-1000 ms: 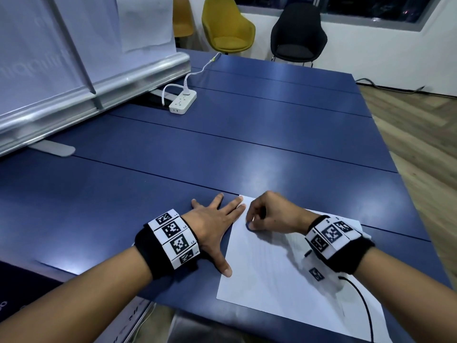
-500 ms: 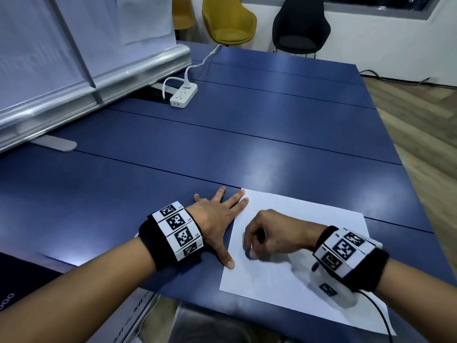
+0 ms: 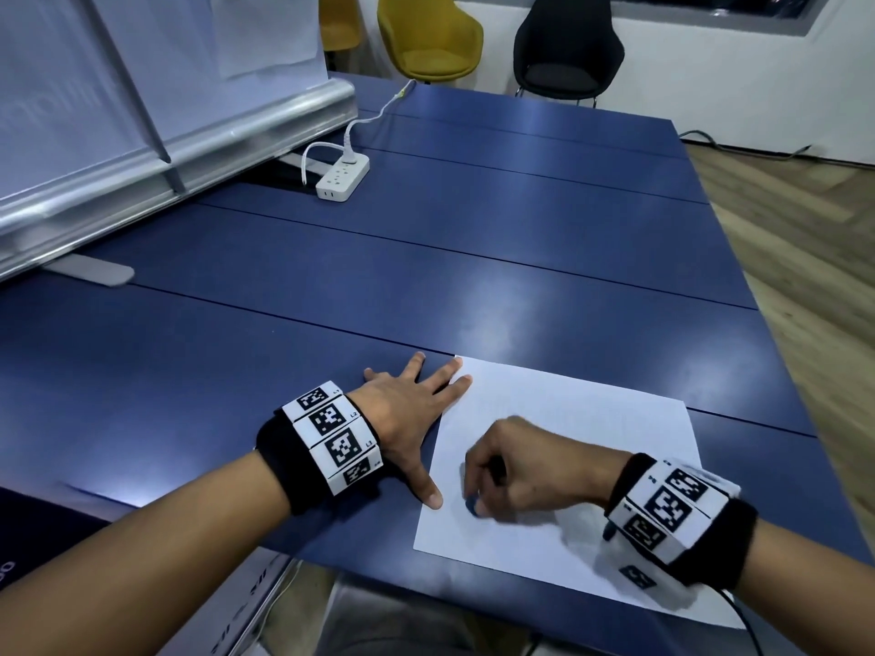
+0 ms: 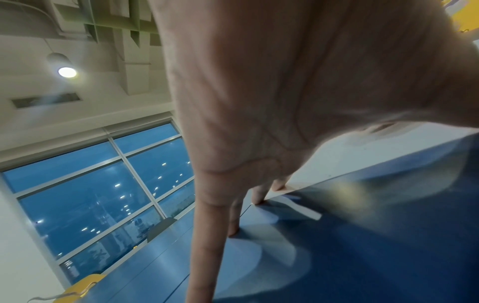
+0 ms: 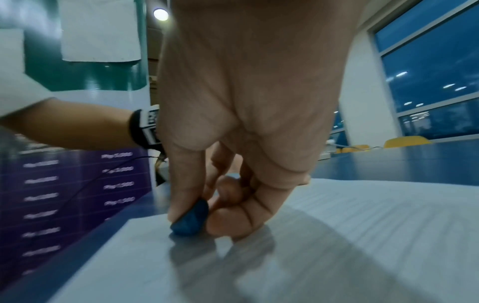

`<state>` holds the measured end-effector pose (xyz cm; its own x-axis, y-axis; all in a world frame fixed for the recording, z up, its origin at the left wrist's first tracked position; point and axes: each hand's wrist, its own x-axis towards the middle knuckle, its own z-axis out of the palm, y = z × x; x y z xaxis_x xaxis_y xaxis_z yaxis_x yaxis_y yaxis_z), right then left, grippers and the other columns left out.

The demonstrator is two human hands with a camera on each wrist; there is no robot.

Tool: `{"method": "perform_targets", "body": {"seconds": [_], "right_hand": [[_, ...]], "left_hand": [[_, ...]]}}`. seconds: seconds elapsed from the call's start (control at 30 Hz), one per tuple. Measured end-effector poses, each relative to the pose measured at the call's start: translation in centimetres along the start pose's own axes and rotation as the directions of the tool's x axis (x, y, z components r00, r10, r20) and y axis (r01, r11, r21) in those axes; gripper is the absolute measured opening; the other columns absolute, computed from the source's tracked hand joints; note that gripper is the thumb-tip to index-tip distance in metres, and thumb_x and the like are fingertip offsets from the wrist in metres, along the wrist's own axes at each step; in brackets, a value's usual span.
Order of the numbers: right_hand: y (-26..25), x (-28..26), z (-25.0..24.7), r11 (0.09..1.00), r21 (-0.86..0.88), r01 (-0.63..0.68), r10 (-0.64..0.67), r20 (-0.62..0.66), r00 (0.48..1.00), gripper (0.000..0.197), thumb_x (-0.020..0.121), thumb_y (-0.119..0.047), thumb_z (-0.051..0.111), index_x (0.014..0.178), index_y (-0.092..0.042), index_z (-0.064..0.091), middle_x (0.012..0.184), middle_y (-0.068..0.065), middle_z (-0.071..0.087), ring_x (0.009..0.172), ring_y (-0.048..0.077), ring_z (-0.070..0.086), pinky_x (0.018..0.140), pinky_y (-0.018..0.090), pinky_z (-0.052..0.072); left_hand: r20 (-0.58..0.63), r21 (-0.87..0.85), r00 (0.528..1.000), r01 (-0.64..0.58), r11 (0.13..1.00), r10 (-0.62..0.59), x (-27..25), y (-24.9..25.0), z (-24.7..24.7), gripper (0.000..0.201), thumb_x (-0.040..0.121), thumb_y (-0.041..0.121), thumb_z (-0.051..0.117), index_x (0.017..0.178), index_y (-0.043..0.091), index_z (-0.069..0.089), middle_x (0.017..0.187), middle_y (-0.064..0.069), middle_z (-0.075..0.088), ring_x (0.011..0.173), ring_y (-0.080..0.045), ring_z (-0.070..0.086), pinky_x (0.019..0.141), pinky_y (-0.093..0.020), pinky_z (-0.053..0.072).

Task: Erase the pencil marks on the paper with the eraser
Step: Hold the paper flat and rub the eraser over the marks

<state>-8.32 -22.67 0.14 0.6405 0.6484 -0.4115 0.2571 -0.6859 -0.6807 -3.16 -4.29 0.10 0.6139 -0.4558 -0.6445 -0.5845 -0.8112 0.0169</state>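
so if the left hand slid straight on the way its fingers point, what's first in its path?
Probably nothing close: the left hand lies flat, fingers pointing up-right over bare table, skirting the paper corner. Depth unclear.

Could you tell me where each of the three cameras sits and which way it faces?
Head: above, looking down on the table; both forearms show.
Left wrist: under the wrist, along the left hand, flat at the paper edge.
Right wrist: along the right hand pinching the eraser.
Shared: head and right wrist both show eraser on paper.
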Motion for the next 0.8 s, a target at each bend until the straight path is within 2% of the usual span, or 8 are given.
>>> {"method": "perform_targets", "body": {"seconds": [0.07, 0.2, 0.37, 0.5, 0.6, 0.67, 0.7, 0.8], "right_hand": [[-0.5, -0.3, 0.3, 1.000, -0.009, 0.000, 0.001, 0.097, 0.995, 0.014, 0.078, -0.006, 0.066, 0.088, -0.010, 0.075, 0.079, 0.007, 0.076, 0.063, 0.008, 0.066, 0.065, 0.023, 0.055], [0.3, 1.0, -0.8, 0.999, 0.005, -0.049, 0.049, -0.138, 0.989, 0.009, 0.079, -0.012, 0.070, 0.086, -0.013, 0.075, 0.074, 0.004, 0.075, 0.057, 0.002, 0.060, 0.061, 0.016, 0.047], [-1.5, 0.2, 1.1, 0.999, -0.016, 0.031, -0.030, 0.071, 0.997, 0.013, 0.080, -0.007, 0.067, 0.089, -0.010, 0.075, 0.076, 0.006, 0.075, 0.061, 0.007, 0.066, 0.063, 0.017, 0.053], [-0.6, 1.3, -0.3, 1.000, -0.014, -0.003, 0.001, -0.145, 0.989, 0.012, 0.079, -0.008, 0.065, 0.084, -0.013, 0.075, 0.070, 0.002, 0.074, 0.059, 0.006, 0.066, 0.061, 0.017, 0.052], [-1.3, 0.6, 0.8, 0.999, -0.027, 0.027, -0.027, 0.007, 1.000, 0.014, 0.080, -0.005, 0.064, 0.086, -0.012, 0.074, 0.068, -0.002, 0.072, 0.056, 0.003, 0.063, 0.058, 0.012, 0.048], [-1.6, 0.6, 0.9, 0.999, -0.046, 0.023, -0.019, 0.087, 0.996, 0.014, 0.080, -0.006, 0.065, 0.088, -0.012, 0.075, 0.073, 0.003, 0.075, 0.058, 0.003, 0.064, 0.060, 0.014, 0.050], [-1.4, 0.9, 0.2, 0.998, -0.058, 0.012, -0.009, 0.056, 0.998, 0.014, 0.079, -0.007, 0.065, 0.087, -0.012, 0.075, 0.073, 0.003, 0.075, 0.059, 0.003, 0.064, 0.061, 0.015, 0.051], [0.4, 2.8, -3.0, 0.995, -0.090, -0.051, 0.031, -0.210, 0.977, 0.012, 0.077, -0.008, 0.069, 0.084, -0.013, 0.077, 0.060, -0.008, 0.066, 0.053, -0.002, 0.057, 0.055, 0.008, 0.040]], "left_hand": [[-0.001, 0.005, 1.000, 0.001, 1.000, -0.001, -0.1, 0.0, 0.0, 0.149, 0.053, 0.075, 0.079, 0.154, 0.030, -0.021, 0.158, 0.014, -0.033, 0.148, -0.033, -0.021, 0.105, -0.074, 0.025], [-0.005, -0.001, 1.000, -0.005, 1.000, 0.005, -0.1, 0.0, 0.0, 0.149, 0.054, 0.074, 0.080, 0.154, 0.029, -0.021, 0.158, 0.014, -0.033, 0.148, -0.033, -0.021, 0.106, -0.073, 0.024], [-0.018, 0.006, 1.000, -0.008, 1.000, 0.008, 0.1, -0.2, 0.3, 0.150, 0.052, 0.076, 0.079, 0.154, 0.029, -0.021, 0.158, 0.014, -0.033, 0.149, -0.033, -0.020, 0.105, -0.076, 0.024], [-0.011, -0.002, 1.000, -0.010, 1.000, 0.010, 0.1, -0.2, 0.2, 0.150, 0.052, 0.076, 0.079, 0.154, 0.030, -0.021, 0.158, 0.013, -0.033, 0.148, -0.034, -0.021, 0.105, -0.075, 0.023], [-0.017, 0.004, 1.000, -0.012, 1.000, 0.012, 0.2, -0.1, 0.3, 0.149, 0.053, 0.075, 0.079, 0.154, 0.029, -0.021, 0.158, 0.013, -0.033, 0.149, -0.034, -0.020, 0.105, -0.076, 0.023], [-0.019, 0.007, 1.000, -0.013, 1.000, 0.013, 0.2, -0.2, 0.3, 0.149, 0.053, 0.075, 0.079, 0.154, 0.029, -0.021, 0.158, 0.013, -0.032, 0.149, -0.034, -0.020, 0.104, -0.076, 0.024], [-0.022, 0.007, 1.000, -0.015, 1.000, 0.015, 0.3, -0.2, 0.4, 0.149, 0.053, 0.075, 0.079, 0.154, 0.029, -0.021, 0.158, 0.013, -0.032, 0.149, -0.034, -0.020, 0.104, -0.076, 0.024], [-0.035, 0.002, 0.999, -0.017, 1.000, 0.017, 0.3, -0.3, 0.4, 0.150, 0.051, 0.075, 0.080, 0.154, 0.029, -0.020, 0.159, 0.014, -0.030, 0.149, -0.034, -0.019, 0.102, -0.075, 0.026]]}}
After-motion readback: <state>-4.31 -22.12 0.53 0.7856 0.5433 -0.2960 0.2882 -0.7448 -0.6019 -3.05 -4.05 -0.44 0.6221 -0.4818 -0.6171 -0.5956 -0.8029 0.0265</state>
